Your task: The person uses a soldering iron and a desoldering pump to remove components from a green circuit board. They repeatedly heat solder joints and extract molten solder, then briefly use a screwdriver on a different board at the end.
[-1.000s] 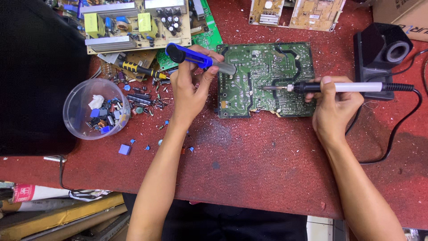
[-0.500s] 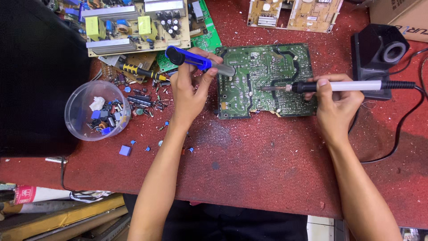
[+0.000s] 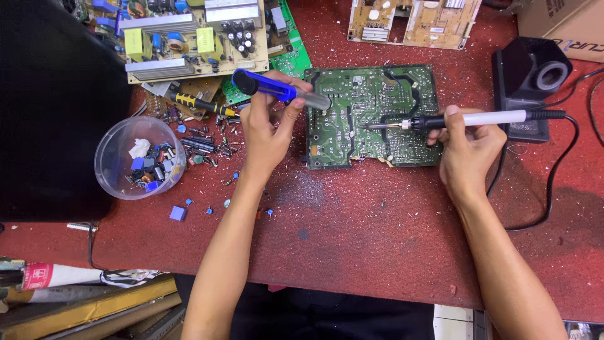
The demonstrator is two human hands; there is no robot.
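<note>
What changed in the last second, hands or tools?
Little. The right hand drew the soldering iron slightly back to the right, its tip staying over the green circuit board. The left hand still holds the blue desoldering pump at the board's left edge. Nothing was picked up or let go; the plastic cup of parts and iron stand stayed put.
</note>
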